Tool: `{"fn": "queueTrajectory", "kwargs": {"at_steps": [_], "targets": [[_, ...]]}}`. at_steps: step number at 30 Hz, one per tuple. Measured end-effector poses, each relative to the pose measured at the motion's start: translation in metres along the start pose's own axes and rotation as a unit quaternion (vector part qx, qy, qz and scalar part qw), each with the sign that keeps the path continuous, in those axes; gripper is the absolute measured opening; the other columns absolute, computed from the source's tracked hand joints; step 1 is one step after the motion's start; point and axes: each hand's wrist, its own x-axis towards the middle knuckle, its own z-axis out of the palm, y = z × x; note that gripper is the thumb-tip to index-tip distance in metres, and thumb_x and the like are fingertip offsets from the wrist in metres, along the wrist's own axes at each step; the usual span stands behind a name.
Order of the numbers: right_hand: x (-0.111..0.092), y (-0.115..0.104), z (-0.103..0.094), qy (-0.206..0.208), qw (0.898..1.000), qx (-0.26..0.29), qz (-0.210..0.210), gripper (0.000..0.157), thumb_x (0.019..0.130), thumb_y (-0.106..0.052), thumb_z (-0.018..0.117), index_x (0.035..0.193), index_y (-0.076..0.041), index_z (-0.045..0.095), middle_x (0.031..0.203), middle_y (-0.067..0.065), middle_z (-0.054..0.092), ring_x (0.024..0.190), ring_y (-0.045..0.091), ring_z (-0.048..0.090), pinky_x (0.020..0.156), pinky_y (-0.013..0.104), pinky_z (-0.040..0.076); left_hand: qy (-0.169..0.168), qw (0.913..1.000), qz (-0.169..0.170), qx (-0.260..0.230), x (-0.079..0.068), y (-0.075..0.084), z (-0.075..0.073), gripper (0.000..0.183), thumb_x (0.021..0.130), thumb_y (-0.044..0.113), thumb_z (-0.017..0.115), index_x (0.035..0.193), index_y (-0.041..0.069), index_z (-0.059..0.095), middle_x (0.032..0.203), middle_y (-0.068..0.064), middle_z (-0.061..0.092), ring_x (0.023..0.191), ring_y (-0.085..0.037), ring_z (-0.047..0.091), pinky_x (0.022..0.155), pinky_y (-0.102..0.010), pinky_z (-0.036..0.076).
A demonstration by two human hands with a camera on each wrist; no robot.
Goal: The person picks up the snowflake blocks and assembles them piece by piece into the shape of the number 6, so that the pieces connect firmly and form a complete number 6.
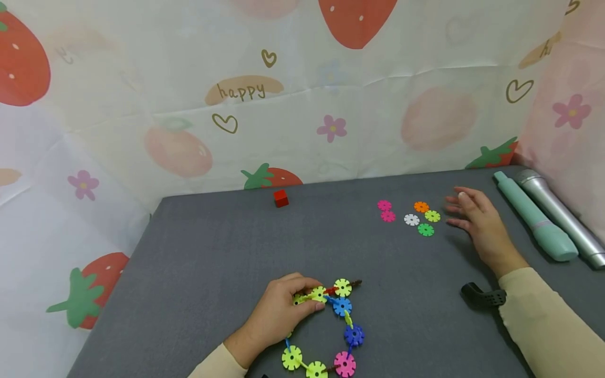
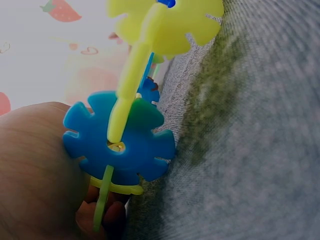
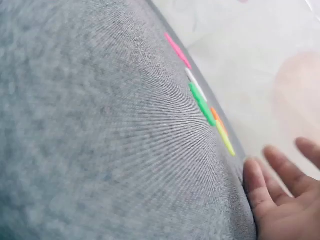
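A ring of linked snowflake discs (image 1: 354, 335) in yellow, blue and pink lies near the front of the table. My left hand (image 1: 278, 305) pinches its upper left part, thumb and fingers around a yellow disc (image 1: 319, 294). Close up in the left wrist view, a blue disc (image 2: 120, 140) of the ring sits beside that hand. Over the right side of the table hovers my right hand (image 1: 482, 226), fingers spread and nothing in them. Just left of it lie loose discs: orange (image 1: 421, 207), yellow-green (image 1: 432, 216), white (image 1: 411, 220) and green (image 1: 426, 230).
Two pink discs (image 1: 386, 211) lie left of the loose group. A red cube (image 1: 281, 198) stands at the table's back edge. At the right edge lie a green microphone (image 1: 539, 220) and a silver microphone (image 1: 562, 220). A patterned cloth (image 1: 302, 105) hangs behind.
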Motion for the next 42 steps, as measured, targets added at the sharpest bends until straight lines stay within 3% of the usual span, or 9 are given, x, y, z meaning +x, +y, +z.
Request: {"fn": "queueTrajectory", "kwargs": {"at_steps": [3,6,11,15,22,27,32,37,42], "targets": [[0.002,0.001,0.000,-0.003,0.988,-0.146,0.038,0.063,0.117,-0.035,0.055,0.164,0.001,0.036,0.146,0.017,0.054,0.123,0.019,0.057,0.086,0.018,0.051,0.001,1.0000,0.001,0.001,0.000,0.000,0.000,0.022,0.097,0.024,0.087,0.118,0.020,0.082,0.098,0.015,0.067,0.089,-0.009,0.062,0.079,-0.032,0.054],[0.003,0.001,0.001,-0.022,0.965,-0.256,0.061,0.070,0.114,-0.039,0.062,0.164,0.004,0.038,0.149,0.025,0.054,0.129,0.033,0.056,0.092,0.030,0.048,0.001,1.0000,0.001,0.003,0.000,0.001,0.000,0.022,0.097,0.024,0.087,0.118,0.020,0.082,0.098,0.015,0.067,0.089,-0.009,0.062,0.079,-0.032,0.054],[0.007,0.002,0.003,-0.065,0.940,-0.330,0.048,0.061,0.113,-0.027,0.065,0.155,0.013,0.046,0.149,0.035,0.045,0.133,0.051,0.048,0.104,0.065,0.040,0.001,1.0000,0.001,0.005,0.001,0.001,0.000,0.022,0.097,0.024,0.087,0.119,0.020,0.082,0.098,0.015,0.067,0.089,-0.009,0.062,0.079,-0.033,0.054],[0.010,0.003,0.010,-0.086,0.927,-0.363,0.043,0.050,0.113,-0.016,0.064,0.149,0.016,0.052,0.147,0.038,0.038,0.130,0.055,0.044,0.103,0.070,0.038,-0.001,1.0000,-0.006,0.003,0.001,0.001,-0.001,0.023,0.097,0.024,0.087,0.119,0.020,0.082,0.099,0.015,0.068,0.090,-0.009,0.063,0.080,-0.033,0.055],[0.008,0.005,0.014,-0.049,0.931,-0.359,0.043,0.026,0.111,-0.009,0.067,0.127,0.011,0.066,0.134,0.032,0.047,0.114,0.048,0.052,0.094,0.064,0.044,-0.002,0.9999,-0.011,0.006,-0.001,0.001,-0.001,0.023,0.097,0.025,0.087,0.119,0.020,0.082,0.097,0.014,0.067,0.088,-0.010,0.062,0.078,-0.033,0.053],[0.007,0.006,0.014,-0.036,0.929,-0.365,0.041,0.034,0.108,-0.010,0.071,0.133,0.013,0.065,0.127,0.030,0.050,0.104,0.041,0.052,0.085,0.054,0.044,0.000,0.9999,-0.008,0.008,-0.001,0.001,-0.001,0.023,0.097,0.025,0.088,0.118,0.021,0.082,0.097,0.015,0.067,0.088,-0.009,0.062,0.078,-0.033,0.054],[0.009,0.003,0.014,-0.046,0.928,-0.365,0.060,0.036,0.107,-0.012,0.072,0.131,0.013,0.066,0.129,0.031,0.045,0.104,0.042,0.049,0.084,0.053,0.043,-0.001,0.9999,-0.007,0.008,0.000,0.000,0.000,0.022,0.097,0.025,0.088,0.118,0.021,0.082,0.097,0.015,0.067,0.087,-0.010,0.062,0.078,-0.033,0.053],[0.006,0.003,0.014,-0.028,0.937,-0.343,0.065,0.031,0.106,-0.014,0.075,0.125,0.007,0.060,0.120,0.025,0.058,0.099,0.037,0.054,0.081,0.048,0.045,-0.003,0.9999,-0.008,0.006,0.001,0.000,0.000,0.022,0.097,0.026,0.087,0.118,0.021,0.082,0.097,0.015,0.067,0.087,-0.010,0.062,0.077,-0.033,0.053],[0.000,0.002,0.015,-0.003,0.948,-0.316,0.031,0.029,0.107,-0.013,0.075,0.127,0.005,0.065,0.107,0.017,0.067,0.092,0.027,0.057,0.074,0.031,0.046,-0.004,1.0000,-0.007,0.004,0.001,0.001,0.001,0.022,0.097,0.025,0.088,0.118,0.020,0.082,0.098,0.016,0.068,0.088,-0.010,0.062,0.077,-0.032,0.053]]}}
